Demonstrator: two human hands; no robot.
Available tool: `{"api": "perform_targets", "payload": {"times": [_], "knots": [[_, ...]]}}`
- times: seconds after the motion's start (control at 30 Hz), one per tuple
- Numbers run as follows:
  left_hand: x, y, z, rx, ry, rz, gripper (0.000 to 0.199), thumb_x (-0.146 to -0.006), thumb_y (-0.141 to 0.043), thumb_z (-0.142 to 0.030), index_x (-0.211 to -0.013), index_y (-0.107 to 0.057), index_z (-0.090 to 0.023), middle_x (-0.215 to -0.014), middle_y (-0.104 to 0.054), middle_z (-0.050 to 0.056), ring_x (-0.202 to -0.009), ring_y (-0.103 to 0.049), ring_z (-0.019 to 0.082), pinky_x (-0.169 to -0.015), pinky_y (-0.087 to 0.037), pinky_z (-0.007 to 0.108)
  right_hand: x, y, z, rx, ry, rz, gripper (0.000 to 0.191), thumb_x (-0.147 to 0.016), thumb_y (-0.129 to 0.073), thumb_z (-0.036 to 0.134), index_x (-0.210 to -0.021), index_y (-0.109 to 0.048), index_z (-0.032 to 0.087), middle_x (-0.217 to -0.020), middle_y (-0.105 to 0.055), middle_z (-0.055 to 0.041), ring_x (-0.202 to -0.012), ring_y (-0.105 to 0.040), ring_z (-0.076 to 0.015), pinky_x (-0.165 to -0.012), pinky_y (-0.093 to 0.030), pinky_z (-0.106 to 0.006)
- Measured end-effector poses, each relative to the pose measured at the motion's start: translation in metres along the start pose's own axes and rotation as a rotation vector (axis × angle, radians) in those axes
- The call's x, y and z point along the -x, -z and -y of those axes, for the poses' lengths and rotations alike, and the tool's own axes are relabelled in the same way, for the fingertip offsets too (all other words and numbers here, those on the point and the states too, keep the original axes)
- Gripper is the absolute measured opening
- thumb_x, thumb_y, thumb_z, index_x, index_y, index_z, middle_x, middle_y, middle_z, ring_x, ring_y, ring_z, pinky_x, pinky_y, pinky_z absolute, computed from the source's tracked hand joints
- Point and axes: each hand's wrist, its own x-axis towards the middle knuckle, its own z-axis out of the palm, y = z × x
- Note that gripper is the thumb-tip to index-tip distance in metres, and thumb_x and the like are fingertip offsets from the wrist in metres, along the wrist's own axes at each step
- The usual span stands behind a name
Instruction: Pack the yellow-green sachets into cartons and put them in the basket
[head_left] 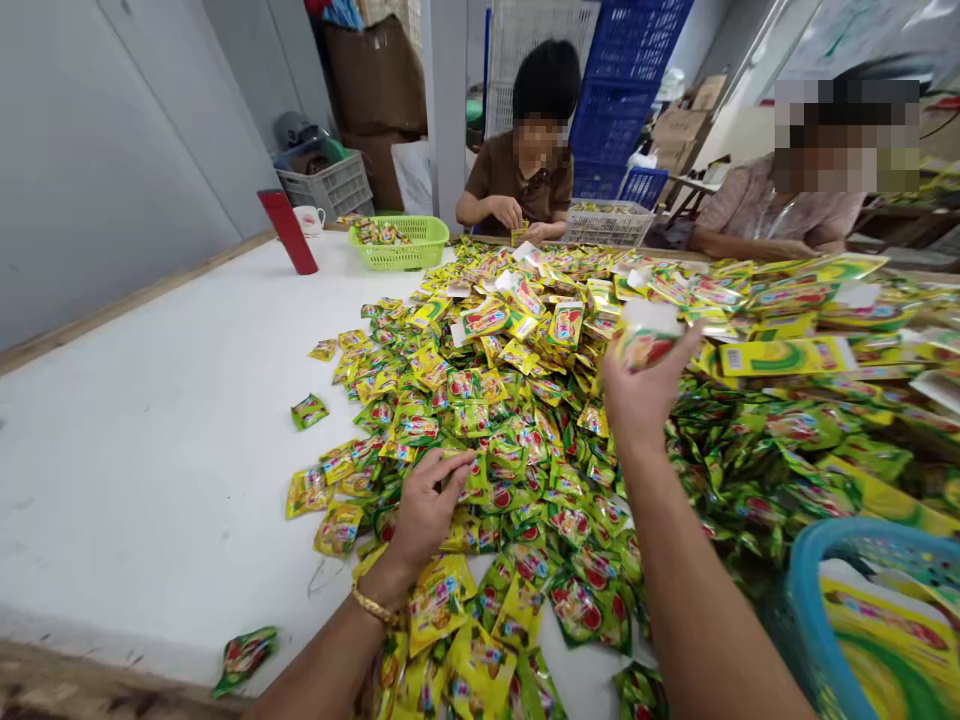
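My left hand (426,508), with a gold bracelet at the wrist, reaches over the heap of small packets. Its thumb and forefinger close at the edge of a green-and-yellow packet (475,480). Farther right and higher, my right hand (646,395) is wrapped round a small printed carton (649,342) whose white end flap points up; motion blurs it slightly. Around both hands lies a wide pile of shiny green packets (577,600) and yellow packets (480,665) with red fruit pictures. Flattened yellow cartons (787,356) lie on top of the pile at the right.
A blue basket (806,590) with yellow cartons stands at the near right. On the white table (150,450) are a lime-green basket (405,258), a red bottle (289,232) and one stray packet (246,658). Two people sit across the table, one handling a packet.
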Motion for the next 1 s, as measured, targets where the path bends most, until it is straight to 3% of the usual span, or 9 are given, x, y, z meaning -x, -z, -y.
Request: {"api": "perform_targets", "payload": {"times": [0.1,0.17,0.27,0.43,0.53,0.67,0.83,1.0], "knots": [[-0.001,0.008,-0.002,0.049,-0.014,-0.098,0.027,-0.081,-0.056,-0.039,-0.094,-0.072,-0.021,-0.087,-0.066,0.003,-0.084,-0.059,0.017,-0.078,-0.047,0.028,0.096,0.022,0.005,0.038,0.134,0.234,0.080,-0.082,-0.046,0.039,-0.147,-0.004,0.020,-0.111,-0.052,-0.0131,-0.088,-0.057,-0.0232,-0.071,-0.048,-0.034],[0.001,0.010,-0.005,0.082,-0.012,-0.140,0.028,-0.078,-0.060,-0.041,-0.094,-0.072,-0.021,-0.089,-0.067,0.003,-0.086,-0.059,0.017,-0.080,-0.047,0.028,0.150,0.034,-0.003,0.157,0.253,0.373,0.071,-0.082,-0.046,0.038,-0.145,-0.017,0.025,-0.096,-0.054,-0.0079,-0.073,-0.057,-0.0207,-0.059,-0.046,-0.031],[0.010,0.003,-0.013,0.154,-0.013,-0.134,0.030,-0.074,-0.064,-0.040,-0.096,-0.070,-0.020,-0.091,-0.067,0.003,-0.088,-0.059,0.017,-0.080,-0.046,0.028,0.196,0.049,-0.017,0.299,0.394,0.427,0.061,-0.083,-0.046,0.037,-0.141,-0.030,0.027,-0.091,-0.053,-0.0064,-0.070,-0.056,-0.0205,-0.055,-0.044,-0.029],[0.039,-0.021,-0.036,0.193,-0.055,-0.021,0.025,-0.076,-0.063,-0.027,-0.100,-0.066,-0.020,-0.098,-0.066,0.003,-0.092,-0.059,0.016,-0.085,-0.046,0.028,0.214,0.058,-0.021,0.300,0.448,0.392,0.063,-0.081,-0.047,0.036,-0.139,-0.031,0.018,-0.096,-0.054,-0.0091,-0.075,-0.056,-0.0220,-0.060,-0.046,-0.032],[0.048,-0.023,-0.043,0.148,-0.047,0.003,0.036,-0.076,-0.061,-0.022,-0.112,-0.060,-0.021,-0.114,-0.063,0.005,-0.104,-0.057,0.018,-0.095,-0.041,0.031,0.218,0.058,-0.019,0.261,0.407,0.352,0.066,-0.081,-0.047,0.035,-0.140,-0.027,0.016,-0.102,-0.054,-0.0108,-0.078,-0.057,-0.0225,-0.064,-0.047,-0.033],[0.047,-0.010,-0.047,0.031,-0.070,0.255,0.034,-0.073,-0.062,-0.018,-0.107,-0.064,-0.020,-0.113,-0.065,0.005,-0.105,-0.057,0.020,-0.096,-0.041,0.032,0.222,0.056,-0.024,0.249,0.467,0.351,0.069,-0.080,-0.049,0.034,-0.141,-0.024,0.015,-0.100,-0.054,-0.0104,-0.078,-0.055,-0.0225,-0.066,-0.047,-0.033],[0.033,0.005,-0.052,-0.184,0.056,0.593,0.024,-0.074,-0.057,-0.022,-0.092,-0.071,-0.015,-0.090,-0.071,0.003,-0.081,-0.061,0.017,-0.076,-0.046,0.028,0.224,0.054,-0.029,0.214,0.598,0.358,0.075,-0.079,-0.053,0.032,-0.144,-0.020,0.014,-0.099,-0.055,-0.0102,-0.084,-0.053,-0.0228,-0.073,-0.046,-0.034],[0.027,0.006,-0.061,-0.343,-0.012,0.749,0.024,-0.072,-0.056,-0.019,-0.088,-0.073,-0.015,-0.083,-0.072,0.002,-0.072,-0.059,0.014,-0.068,-0.043,0.023,0.225,0.052,-0.028,0.170,0.632,0.346,0.080,-0.080,-0.054,0.038,-0.144,-0.017,0.010,-0.103,-0.055,-0.0128,-0.087,-0.052,-0.0243,-0.071,-0.045,-0.035]]}}
